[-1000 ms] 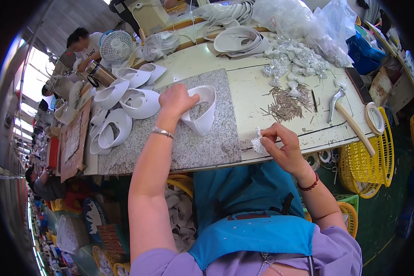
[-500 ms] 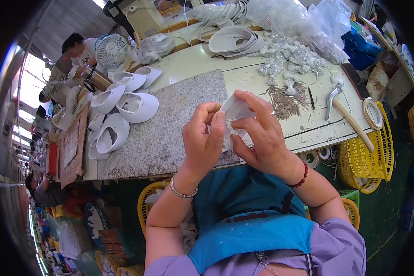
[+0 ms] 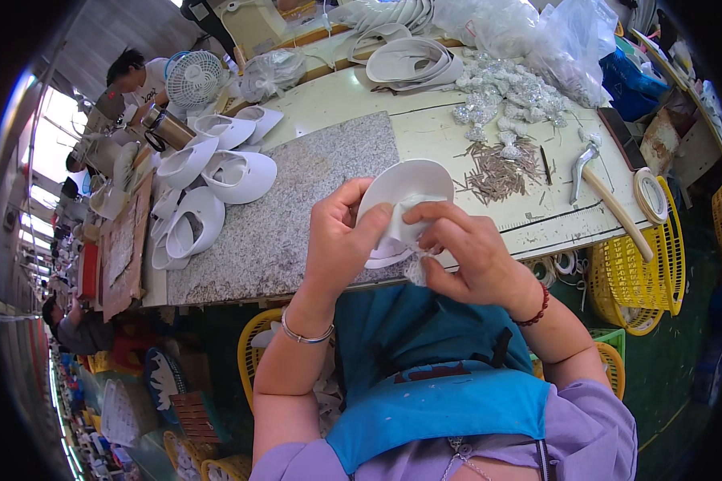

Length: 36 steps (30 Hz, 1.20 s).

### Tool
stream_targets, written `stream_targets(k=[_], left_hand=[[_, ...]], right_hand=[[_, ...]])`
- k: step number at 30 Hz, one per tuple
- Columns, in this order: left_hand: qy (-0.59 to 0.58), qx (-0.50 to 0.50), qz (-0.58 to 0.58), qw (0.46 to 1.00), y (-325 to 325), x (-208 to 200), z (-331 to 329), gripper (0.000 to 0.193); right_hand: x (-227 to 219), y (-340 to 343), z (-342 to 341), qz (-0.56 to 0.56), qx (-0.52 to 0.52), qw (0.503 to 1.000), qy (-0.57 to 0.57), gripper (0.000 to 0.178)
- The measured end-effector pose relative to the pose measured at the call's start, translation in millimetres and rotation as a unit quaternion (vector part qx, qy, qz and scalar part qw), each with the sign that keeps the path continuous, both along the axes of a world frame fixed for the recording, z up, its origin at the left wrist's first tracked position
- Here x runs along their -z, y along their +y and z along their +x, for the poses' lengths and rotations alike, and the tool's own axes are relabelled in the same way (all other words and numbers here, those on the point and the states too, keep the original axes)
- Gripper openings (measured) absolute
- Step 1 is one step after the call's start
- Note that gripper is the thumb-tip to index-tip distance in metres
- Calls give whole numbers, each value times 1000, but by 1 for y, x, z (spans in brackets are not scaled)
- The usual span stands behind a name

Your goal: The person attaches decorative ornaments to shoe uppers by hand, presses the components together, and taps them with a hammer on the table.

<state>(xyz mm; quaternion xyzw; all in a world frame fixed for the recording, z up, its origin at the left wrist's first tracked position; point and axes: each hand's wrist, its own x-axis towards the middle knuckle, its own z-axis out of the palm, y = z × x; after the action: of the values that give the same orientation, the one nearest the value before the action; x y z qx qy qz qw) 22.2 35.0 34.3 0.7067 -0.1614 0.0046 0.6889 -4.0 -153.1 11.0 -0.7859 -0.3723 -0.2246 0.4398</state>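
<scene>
Now the visor (image 3: 405,186) shows more, seemingly tilted.

White fan (image 3: 194,80) near metal flask (image 3: 171,127) — yellow basket (image 3: 620,279) at right.

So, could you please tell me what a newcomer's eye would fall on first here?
Probably the white visor at the centre, in the left hand, with the right hand holding a small lacy piece by its lower edge. Next might come the silvery heap towards the table's far right, then the blue apron below.
</scene>
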Motion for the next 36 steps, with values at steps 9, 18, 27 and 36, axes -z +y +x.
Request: stream_targets(k=[9, 18, 27, 36], left_hand=[[-64, -33, 93, 993, -6, 0, -8, 18], [-162, -75, 125, 976, -13, 4, -21, 24], [-345, -67, 261, 899, -12, 2, -33, 33], [-298, -85, 233, 922, -18, 4, -34, 22]], right_hand=[[-16, -3, -5, 104, -24, 978, 180, 15], [4, 7, -2, 52, 39, 989, 134, 14], [5, 9, -3, 201, 20, 957, 208, 11], [9, 10, -6, 248, 29, 952, 176, 15]])
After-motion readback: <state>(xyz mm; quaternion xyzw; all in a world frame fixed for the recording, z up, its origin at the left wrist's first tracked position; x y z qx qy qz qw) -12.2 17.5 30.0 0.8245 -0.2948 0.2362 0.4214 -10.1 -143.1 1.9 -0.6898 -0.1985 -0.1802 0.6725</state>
